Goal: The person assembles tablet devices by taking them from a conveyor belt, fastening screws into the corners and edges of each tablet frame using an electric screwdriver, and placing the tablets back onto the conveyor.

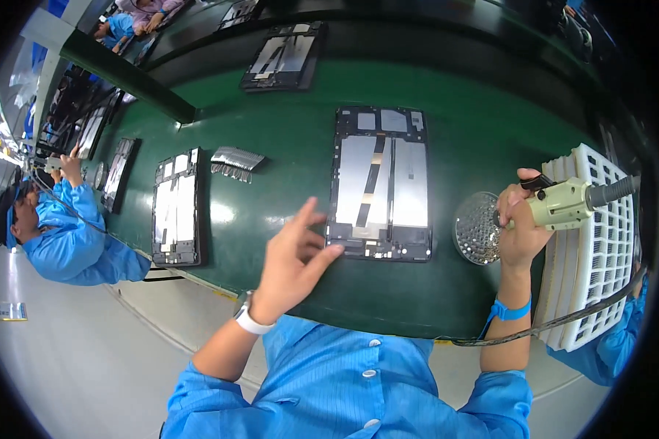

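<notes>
An opened tablet lies flat in front of me, its silver inner plates, dark ribbon cable and black frame facing up. My left hand is at its lower left corner with fingers spread and nothing in them. The thumb reaches the tablet's edge; whether it touches I cannot tell. My right hand grips a pale green electric screwdriver. That hand is at the right side of a round clear dish full of small screws, and hides part of it. The screwdriver's tip is hidden behind my fingers.
A stack of white grid trays stands at the right, with a dark cable crossing before it. Left are another opened tablet and a small silver pile of strips. Further tablets lie beyond. A co-worker sits far left.
</notes>
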A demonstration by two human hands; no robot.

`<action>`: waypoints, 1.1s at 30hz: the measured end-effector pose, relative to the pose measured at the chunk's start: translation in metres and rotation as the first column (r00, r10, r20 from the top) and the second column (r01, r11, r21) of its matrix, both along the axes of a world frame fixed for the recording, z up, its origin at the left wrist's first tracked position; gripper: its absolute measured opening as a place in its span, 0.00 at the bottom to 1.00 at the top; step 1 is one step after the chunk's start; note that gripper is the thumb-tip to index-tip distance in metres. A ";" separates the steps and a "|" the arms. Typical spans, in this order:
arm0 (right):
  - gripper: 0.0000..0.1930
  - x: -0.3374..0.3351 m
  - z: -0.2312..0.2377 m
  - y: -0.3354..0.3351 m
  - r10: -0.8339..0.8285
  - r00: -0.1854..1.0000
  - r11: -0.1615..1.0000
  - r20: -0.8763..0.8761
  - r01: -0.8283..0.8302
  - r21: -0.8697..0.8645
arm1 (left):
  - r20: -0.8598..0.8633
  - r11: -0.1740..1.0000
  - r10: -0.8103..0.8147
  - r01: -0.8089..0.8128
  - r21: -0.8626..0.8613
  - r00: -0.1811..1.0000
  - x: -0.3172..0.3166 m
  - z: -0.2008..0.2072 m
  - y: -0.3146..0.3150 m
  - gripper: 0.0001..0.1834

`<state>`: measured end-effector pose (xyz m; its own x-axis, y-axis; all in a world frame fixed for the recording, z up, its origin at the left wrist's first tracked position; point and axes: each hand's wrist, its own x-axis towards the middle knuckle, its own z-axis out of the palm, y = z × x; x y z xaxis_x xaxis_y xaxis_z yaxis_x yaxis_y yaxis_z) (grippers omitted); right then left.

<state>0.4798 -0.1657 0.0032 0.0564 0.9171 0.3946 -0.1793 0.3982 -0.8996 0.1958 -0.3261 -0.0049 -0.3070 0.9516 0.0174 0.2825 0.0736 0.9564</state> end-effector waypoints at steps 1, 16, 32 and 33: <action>0.20 0.001 -0.001 -0.001 -0.001 1.000 1.000 0.007 0.001 -0.007 | -0.372 0.993 0.006 0.040 0.115 0.928 -0.015 0.004 0.002 0.25; 0.17 0.004 0.006 -0.006 -0.058 0.998 0.998 0.033 0.059 -0.014 | -0.803 0.949 0.209 0.084 0.305 0.558 -0.124 -0.018 0.091 0.05; 0.19 0.010 0.002 -0.003 0.002 0.998 0.998 0.058 -0.006 0.069 | -0.220 0.960 -0.174 0.215 0.179 0.960 0.038 0.010 0.226 0.12; 0.20 0.009 0.002 -0.004 -0.015 0.999 0.999 0.049 0.014 0.032 | -0.250 0.969 -0.179 0.214 0.124 0.952 0.042 0.005 0.234 0.09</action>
<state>0.4885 -0.1699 0.0050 0.0493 0.9033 0.4261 -0.1287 0.4288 -0.8942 0.2382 -0.0925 -0.0001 -0.0843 0.9737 0.2118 0.4949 -0.1436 0.8570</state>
